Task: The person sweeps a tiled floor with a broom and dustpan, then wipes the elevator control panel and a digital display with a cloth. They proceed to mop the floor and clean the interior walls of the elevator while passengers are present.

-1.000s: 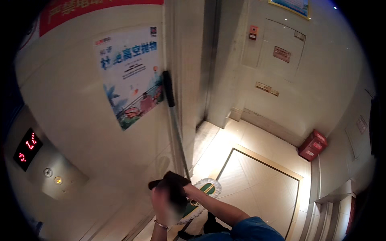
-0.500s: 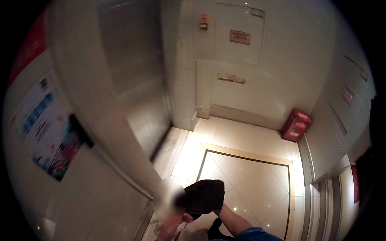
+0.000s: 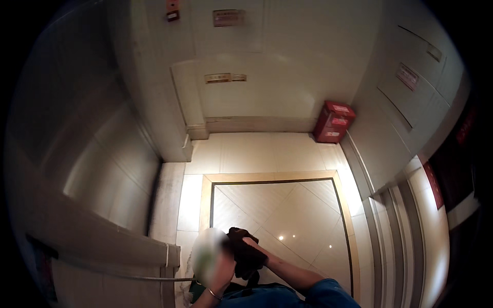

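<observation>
Just below the left hand [image 3: 224, 268], the wrist [image 3: 217, 287] is wearing a thin, pale, metallic-looking bracelet [image 3: 214, 294], curving like a bangle. Behind the right hand [image 3: 252, 245], the forearm [image 3: 287, 269] is showing bare until a blue sleeve [image 3: 331, 291] is covering the arm. Below and between the hands, a blue garment [image 3: 262, 296] is matching that sleeve in colour. Blur is veiling part of the left hand.

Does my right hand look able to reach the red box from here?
Probably not: the red box stands far off, across the tiled floor from your right hand, which touches the dark cloth.
</observation>
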{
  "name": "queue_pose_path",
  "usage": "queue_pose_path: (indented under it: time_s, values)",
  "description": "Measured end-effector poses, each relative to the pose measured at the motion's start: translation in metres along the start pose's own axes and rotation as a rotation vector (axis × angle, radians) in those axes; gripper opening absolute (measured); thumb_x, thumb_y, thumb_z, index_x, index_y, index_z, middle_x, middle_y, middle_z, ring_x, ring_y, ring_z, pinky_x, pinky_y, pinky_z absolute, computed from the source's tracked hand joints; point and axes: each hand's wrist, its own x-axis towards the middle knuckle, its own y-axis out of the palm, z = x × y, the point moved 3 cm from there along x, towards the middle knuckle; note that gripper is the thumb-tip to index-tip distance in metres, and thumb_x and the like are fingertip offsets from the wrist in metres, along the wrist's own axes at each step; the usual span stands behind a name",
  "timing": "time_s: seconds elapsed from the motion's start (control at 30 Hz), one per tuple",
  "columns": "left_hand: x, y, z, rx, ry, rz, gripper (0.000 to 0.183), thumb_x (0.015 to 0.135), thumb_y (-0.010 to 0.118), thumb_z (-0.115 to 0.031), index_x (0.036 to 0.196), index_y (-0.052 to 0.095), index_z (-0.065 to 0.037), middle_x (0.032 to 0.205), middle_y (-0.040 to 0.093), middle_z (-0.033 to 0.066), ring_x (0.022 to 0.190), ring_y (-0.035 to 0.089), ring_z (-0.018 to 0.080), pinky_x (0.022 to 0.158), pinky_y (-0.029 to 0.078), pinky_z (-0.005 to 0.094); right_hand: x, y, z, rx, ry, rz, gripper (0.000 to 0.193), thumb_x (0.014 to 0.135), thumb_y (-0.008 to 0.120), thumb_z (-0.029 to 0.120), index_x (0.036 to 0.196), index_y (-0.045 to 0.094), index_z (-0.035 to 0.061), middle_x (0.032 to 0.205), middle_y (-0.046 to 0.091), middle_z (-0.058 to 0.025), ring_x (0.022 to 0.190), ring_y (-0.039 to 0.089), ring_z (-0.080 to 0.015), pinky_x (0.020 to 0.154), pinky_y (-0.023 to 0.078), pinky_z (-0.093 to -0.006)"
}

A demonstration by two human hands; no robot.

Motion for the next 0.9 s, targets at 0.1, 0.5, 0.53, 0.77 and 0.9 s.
queue_pose_path:
  time_s: [0.1, 0.5, 0.53, 0.77, 0.9]
  values:
    - [0.029, -0.001, 0.026, -0.126, -0.068, 0.045, 0.029, 0.088, 0.048, -0.008, 0.115, 0.046, 0.000, 0.110, 0.054, 0.0054, 0.099, 0.051, 0.0118, 0.085, 0.041, 0.0245, -0.006, 0.040, -0.079, 0.812, 0.201, -0.228, 0.014, 0.074, 0.062, 0.009, 0.087, 0.057, 0.0042, 0.079, 0.057, -0.0032, 0.071, 0.051, -0.0105, 0.064, 0.044, -0.0247]
    - [0.210, -0.035, -0.050, -0.743, -0.232, 0.168, 0.026, 0.089, 0.041, -0.009, 0.111, 0.051, 0.000, 0.107, 0.057, 0.0055, 0.096, 0.054, 0.0124, 0.084, 0.042, 0.0243, 0.113, -0.089, -0.108, -0.337, 0.115, -0.189, 0.052, 0.059, 0.069, 0.033, 0.096, 0.047, 0.0046, 0.094, 0.048, -0.0131, 0.089, 0.045, -0.0280, 0.083, 0.034, -0.0358]
    - [0.228, -0.039, -0.047, -0.694, -0.235, 0.201, 0.026, 0.089, 0.041, -0.009, 0.111, 0.051, 0.000, 0.106, 0.058, 0.0047, 0.095, 0.054, 0.0114, 0.083, 0.042, 0.0237, 0.123, -0.097, -0.117, -0.319, 0.071, -0.289, 0.052, 0.053, 0.070, 0.037, 0.088, 0.047, 0.0058, 0.086, 0.047, -0.0127, 0.083, 0.044, -0.0290, 0.078, 0.033, -0.0367]
    - [0.307, -0.052, -0.036, -0.408, -0.229, 0.425, 0.025, 0.092, 0.036, -0.009, 0.108, 0.052, -0.001, 0.096, 0.057, 0.0014, 0.087, 0.051, 0.0067, 0.075, 0.043, 0.0203, 0.182, -0.175, -0.082, -0.166, 0.219, -0.457, 0.032, 0.055, 0.069, 0.026, 0.077, 0.055, 0.0076, 0.079, 0.052, -0.0077, 0.080, 0.046, -0.0250, 0.077, 0.035, -0.0353]
    - [0.332, -0.053, -0.022, -0.003, -0.066, 0.510, 0.026, 0.089, 0.034, -0.013, 0.102, 0.051, 0.001, 0.093, 0.060, 0.0130, 0.086, 0.057, 0.0225, 0.076, 0.045, 0.0319, 0.174, -0.166, -0.128, -0.032, 0.406, -0.423, 0.029, 0.057, 0.067, 0.024, 0.078, 0.054, 0.0079, 0.079, 0.052, -0.0074, 0.080, 0.046, -0.0238, 0.076, 0.036, -0.0346]
